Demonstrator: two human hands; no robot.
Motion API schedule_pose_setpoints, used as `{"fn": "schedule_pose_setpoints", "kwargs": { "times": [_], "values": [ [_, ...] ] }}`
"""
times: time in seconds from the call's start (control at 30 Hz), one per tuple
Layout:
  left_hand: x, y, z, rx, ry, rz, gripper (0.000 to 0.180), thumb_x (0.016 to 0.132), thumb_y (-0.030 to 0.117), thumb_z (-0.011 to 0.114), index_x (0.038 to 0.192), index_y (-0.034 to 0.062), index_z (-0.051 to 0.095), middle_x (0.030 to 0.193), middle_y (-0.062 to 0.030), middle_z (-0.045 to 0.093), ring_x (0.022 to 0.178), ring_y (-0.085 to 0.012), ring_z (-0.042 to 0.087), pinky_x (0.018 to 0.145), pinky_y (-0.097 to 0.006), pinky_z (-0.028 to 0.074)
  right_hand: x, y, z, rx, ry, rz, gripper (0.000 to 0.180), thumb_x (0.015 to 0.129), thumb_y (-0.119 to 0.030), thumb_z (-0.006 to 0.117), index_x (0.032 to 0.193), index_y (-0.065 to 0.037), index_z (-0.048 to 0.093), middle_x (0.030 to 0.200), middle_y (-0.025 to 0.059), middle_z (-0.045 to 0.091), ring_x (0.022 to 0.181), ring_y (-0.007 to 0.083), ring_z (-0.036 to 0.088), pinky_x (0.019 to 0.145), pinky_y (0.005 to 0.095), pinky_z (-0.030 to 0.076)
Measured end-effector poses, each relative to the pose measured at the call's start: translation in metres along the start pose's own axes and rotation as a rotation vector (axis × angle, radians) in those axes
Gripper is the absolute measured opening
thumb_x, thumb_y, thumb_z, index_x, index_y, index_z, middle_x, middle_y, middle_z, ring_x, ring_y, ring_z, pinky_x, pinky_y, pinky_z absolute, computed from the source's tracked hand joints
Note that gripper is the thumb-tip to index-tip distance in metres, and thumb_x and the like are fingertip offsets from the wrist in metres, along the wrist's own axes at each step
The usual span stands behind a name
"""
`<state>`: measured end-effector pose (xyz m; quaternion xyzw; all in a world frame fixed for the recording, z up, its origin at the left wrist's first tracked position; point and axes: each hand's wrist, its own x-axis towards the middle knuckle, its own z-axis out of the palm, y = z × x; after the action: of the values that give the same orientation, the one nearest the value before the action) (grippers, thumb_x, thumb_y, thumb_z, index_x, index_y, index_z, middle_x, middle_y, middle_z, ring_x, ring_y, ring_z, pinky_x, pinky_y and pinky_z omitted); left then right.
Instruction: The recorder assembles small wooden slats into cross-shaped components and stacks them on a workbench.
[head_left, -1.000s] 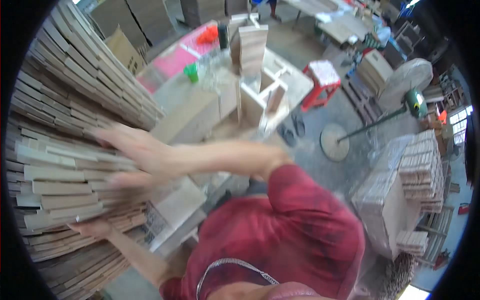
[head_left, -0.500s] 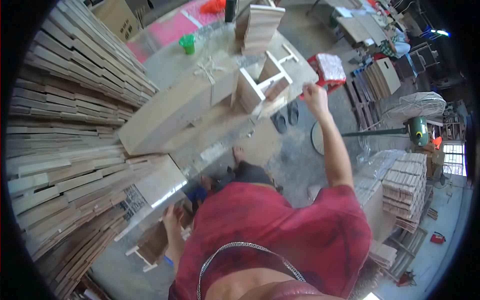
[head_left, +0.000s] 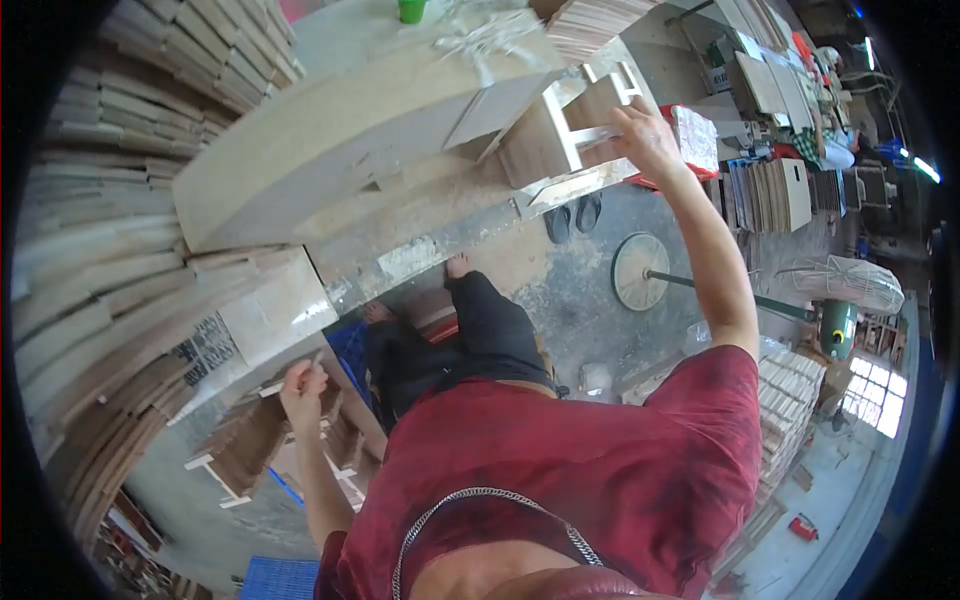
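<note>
My right hand (head_left: 648, 142) reaches out over the workbench (head_left: 450, 245), its fingers curled at the pale strip of a small wooden frame (head_left: 563, 128) with brown panels. Its fingertips are partly hidden behind the hand. My left hand (head_left: 303, 390) is raised at the left with thumb and fingers pinched together. A small pale bit shows at its fingertips, too small to name. Below and beside that hand stand similar wooden frames (head_left: 235, 450) with light end strips.
A long curved stack of boards (head_left: 330, 150), tied with white strips, lies on the bench. Stacked wood pieces (head_left: 90, 310) rise at the left. A red stool (head_left: 690, 145) with a wrapped pack, slippers (head_left: 573, 218) and a standing fan (head_left: 835, 285) are to the right.
My view has shifted toward the right and down. My right hand has moved from beside the bench corner to the wooden frame. My left hand has risen and its fingers have drawn together.
</note>
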<state>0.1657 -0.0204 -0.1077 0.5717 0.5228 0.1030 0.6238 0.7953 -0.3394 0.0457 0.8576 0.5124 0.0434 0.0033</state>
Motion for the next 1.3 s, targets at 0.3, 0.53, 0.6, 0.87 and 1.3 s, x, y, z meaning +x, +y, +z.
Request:
{"fn": "schedule_pose_setpoints", "kwargs": {
  "times": [0.3,0.53,0.6,0.87,1.3],
  "values": [
    [-0.008,-0.042,-0.029,0.011,0.182,0.242,0.021,0.095,0.006,0.067,0.114,-0.0016,0.066,0.093,-0.0054,0.069,0.088,-0.0112,0.064,0.083,-0.026,0.051,0.004,-0.025,0.019,-0.122,0.12,-0.094,0.026,0.074,-0.011,0.074,0.097,-0.004,0.064,0.091,0.0158,0.063,0.098,0.0369,0.06,0.083,0.0448,0.05],
    [-0.075,-0.093,-0.051,0.162,0.818,0.482,0.024,0.089,0.013,0.073,0.109,0.0,0.069,0.1,-0.0116,0.073,0.094,-0.0182,0.069,0.087,-0.031,0.053,-0.11,0.075,-0.001,0.43,0.283,0.172,0.019,0.088,-0.017,0.077,0.09,-0.002,0.066,0.081,0.0005,0.062,0.077,0.0119,0.055,0.071,0.0292,0.046],
    [-0.127,-0.136,-0.074,0.322,1.039,0.469,0.027,0.088,0.019,0.075,0.107,0.0009,0.07,0.098,-0.0129,0.074,0.093,-0.0207,0.07,0.086,-0.033,0.054,-0.144,0.054,0.01,0.456,0.331,0.373,0.026,0.086,-0.024,0.082,0.094,-0.002,0.069,0.083,-0.0008,0.062,0.075,0.0102,0.053,0.073,0.0273,0.046],
    [-0.067,-0.146,-0.049,0.911,0.767,0.129,0.031,0.085,0.029,0.071,0.106,0.0065,0.075,0.113,-0.016,0.073,0.106,-0.0333,0.07,0.092,-0.044,0.054,-0.179,-0.115,0.134,1.797,0.449,0.09,0.026,0.1,-0.024,0.062,0.113,-0.002,0.061,0.103,0.0104,0.066,0.106,0.0296,0.065,0.1,0.0539,0.05],
    [-0.07,-0.131,-0.073,0.164,0.712,0.503,0.028,0.095,0.026,0.068,0.091,-0.0011,0.073,0.082,-0.0112,0.072,0.077,-0.0215,0.069,0.075,-0.037,0.054,-0.171,-0.295,0.117,2.187,-0.101,0.252,0.028,0.101,-0.026,0.058,0.115,-0.002,0.058,0.086,0.0078,0.062,0.077,0.0173,0.06,0.071,0.0308,0.05]
  ]
}}
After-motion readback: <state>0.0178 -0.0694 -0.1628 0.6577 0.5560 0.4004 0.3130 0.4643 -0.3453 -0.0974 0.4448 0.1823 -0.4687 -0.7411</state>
